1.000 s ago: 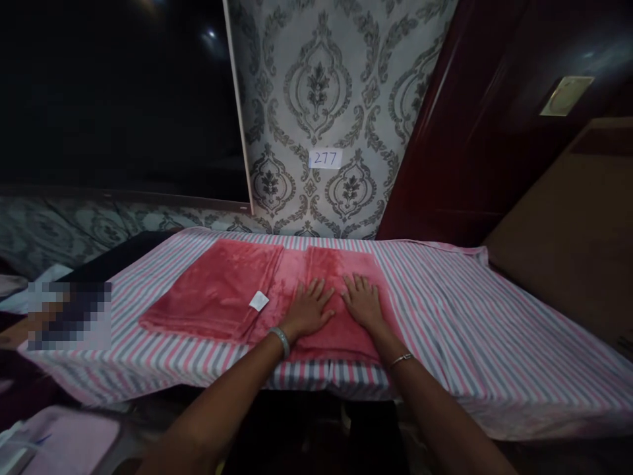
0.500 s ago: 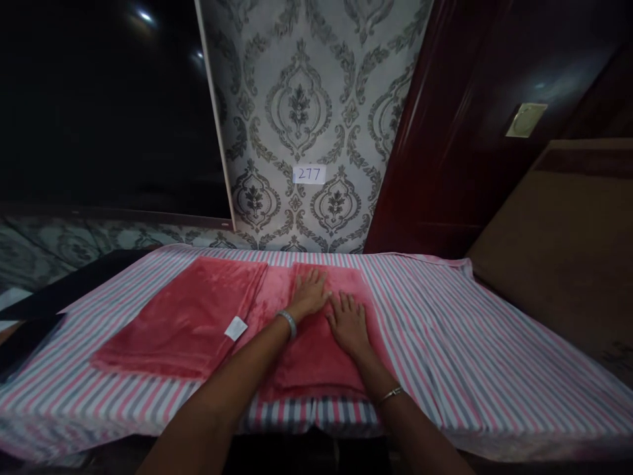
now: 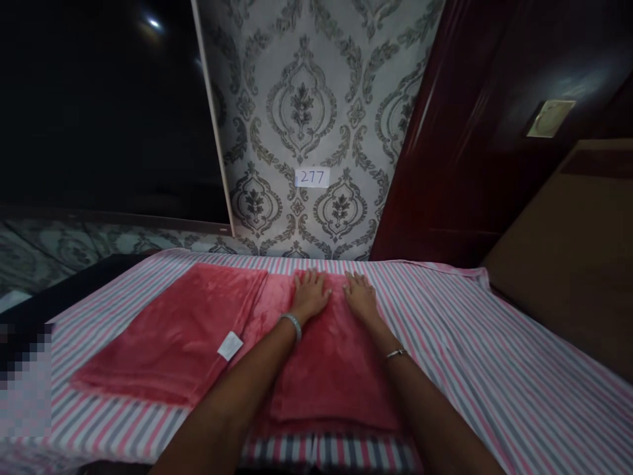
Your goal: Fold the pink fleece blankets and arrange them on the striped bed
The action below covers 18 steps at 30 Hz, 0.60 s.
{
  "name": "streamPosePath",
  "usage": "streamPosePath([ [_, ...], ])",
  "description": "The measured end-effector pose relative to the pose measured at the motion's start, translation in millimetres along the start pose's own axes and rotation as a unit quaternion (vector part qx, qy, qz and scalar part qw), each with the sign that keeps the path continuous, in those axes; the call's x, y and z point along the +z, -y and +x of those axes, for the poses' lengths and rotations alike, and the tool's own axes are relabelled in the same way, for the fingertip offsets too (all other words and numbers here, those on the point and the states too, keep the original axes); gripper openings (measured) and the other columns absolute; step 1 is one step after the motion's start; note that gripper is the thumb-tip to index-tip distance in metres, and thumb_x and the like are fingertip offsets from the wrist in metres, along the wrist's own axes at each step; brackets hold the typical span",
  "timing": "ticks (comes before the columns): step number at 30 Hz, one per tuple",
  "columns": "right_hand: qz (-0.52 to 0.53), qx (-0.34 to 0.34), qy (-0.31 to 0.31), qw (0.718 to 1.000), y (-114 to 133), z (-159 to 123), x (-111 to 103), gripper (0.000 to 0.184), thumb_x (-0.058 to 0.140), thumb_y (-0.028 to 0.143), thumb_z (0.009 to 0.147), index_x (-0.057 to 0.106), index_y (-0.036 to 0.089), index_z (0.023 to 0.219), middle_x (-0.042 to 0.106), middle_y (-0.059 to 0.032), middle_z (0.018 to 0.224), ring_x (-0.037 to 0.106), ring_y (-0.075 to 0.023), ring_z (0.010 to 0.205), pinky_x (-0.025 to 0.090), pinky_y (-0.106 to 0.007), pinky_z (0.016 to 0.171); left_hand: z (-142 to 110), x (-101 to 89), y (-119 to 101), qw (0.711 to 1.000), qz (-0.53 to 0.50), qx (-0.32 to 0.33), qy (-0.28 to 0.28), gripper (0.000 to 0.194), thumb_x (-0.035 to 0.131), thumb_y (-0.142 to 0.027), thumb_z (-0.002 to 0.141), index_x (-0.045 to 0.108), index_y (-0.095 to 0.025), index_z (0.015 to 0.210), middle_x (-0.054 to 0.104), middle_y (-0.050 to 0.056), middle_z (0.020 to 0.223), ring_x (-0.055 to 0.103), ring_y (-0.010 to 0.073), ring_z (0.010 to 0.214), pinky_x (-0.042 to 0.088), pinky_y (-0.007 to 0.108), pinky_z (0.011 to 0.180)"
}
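A pink-red fleece cloth point(image 3: 198, 330) lies partly folded on a table covered with a pink, grey and white striped sheet point(image 3: 469, 356). Its folded right section point(image 3: 336, 369) lies under both my hands. My left hand point(image 3: 310, 293) rests flat near the far edge of that section, fingers spread, a bangle on the wrist. My right hand point(image 3: 361, 295) lies flat just right of it, fingers stretched out, a thin bracelet on the wrist. A small white label point(image 3: 230, 345) sticks out of the cloth's left part.
Patterned grey wallpaper with a paper tag reading 277 point(image 3: 312, 177) rises behind the table. A dark screen point(image 3: 99, 112) fills the upper left. A dark red door point(image 3: 494, 119) and a brown board point(image 3: 568, 264) stand at the right.
Both hands have slid away from me across the folded section, from its middle to its far edge. The view has shifted closer over the table.
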State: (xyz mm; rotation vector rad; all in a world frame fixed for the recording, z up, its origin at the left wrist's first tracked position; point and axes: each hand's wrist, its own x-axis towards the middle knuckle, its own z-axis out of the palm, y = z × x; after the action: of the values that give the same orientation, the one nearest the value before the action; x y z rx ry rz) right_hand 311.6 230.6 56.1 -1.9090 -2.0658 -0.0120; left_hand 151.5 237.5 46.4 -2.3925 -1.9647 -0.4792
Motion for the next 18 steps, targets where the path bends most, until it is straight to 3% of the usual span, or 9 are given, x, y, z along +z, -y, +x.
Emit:
streamPosePath([
  [3, -0.04, -0.01, 0.016, 0.999, 0, 4, 23, 0.054, 0.034, 0.034, 0.104, 0.041, 0.022, 0.156, 0.038, -0.0121, 0.161, 0.032, -0.0332, 0.148, 0.031, -0.056, 0.116, 6, 8.8, 5, 0.999, 0.002, 0.016, 0.029, 0.062, 0.037, -0.049, 0.099, 0.041, -0.022, 0.155, 0.034, 0.013, 0.164, 0.023, 0.0338, 0.154, 0.01, 0.063, 0.124],
  [9, -0.064, -0.031, 0.015, 0.997, -7, 0, 48, 0.054, 0.032, 0.039, 0.105, 0.04, 0.024, 0.156, 0.036, -0.0119, 0.162, 0.031, -0.0331, 0.149, 0.027, -0.056, 0.117, 8, 25.6, 9, 0.997, 0.006, -0.07, 0.006, 0.073, 0.036, -0.056, 0.098, 0.041, -0.01, 0.153, 0.033, 0.021, 0.162, 0.023, 0.0359, 0.153, 0.015, 0.059, 0.124],
  [12, -0.06, -0.03, 0.005, 0.998, -10, 2, 49, 0.054, 0.031, 0.039, 0.105, 0.042, 0.023, 0.155, 0.038, -0.0119, 0.161, 0.032, -0.0334, 0.148, 0.028, -0.057, 0.116, 9, 22.0, 8, 0.997, 0.011, -0.074, 0.017, 0.076, 0.035, -0.058, 0.097, 0.038, -0.008, 0.154, 0.032, 0.022, 0.162, 0.022, 0.0361, 0.153, 0.013, 0.059, 0.124],
  [18, -0.042, -0.03, -0.004, 0.999, -13, 0, 46, 0.055, 0.03, 0.039, 0.104, 0.043, 0.02, 0.154, 0.039, -0.0131, 0.16, 0.032, -0.0344, 0.147, 0.028, -0.058, 0.115, -4, 2.5, 20, 0.991, 0.022, -0.028, 0.128, 0.073, 0.031, -0.056, 0.1, 0.033, -0.01, 0.156, 0.025, 0.019, 0.166, 0.017, 0.0319, 0.156, 0.015, 0.06, 0.123],
])
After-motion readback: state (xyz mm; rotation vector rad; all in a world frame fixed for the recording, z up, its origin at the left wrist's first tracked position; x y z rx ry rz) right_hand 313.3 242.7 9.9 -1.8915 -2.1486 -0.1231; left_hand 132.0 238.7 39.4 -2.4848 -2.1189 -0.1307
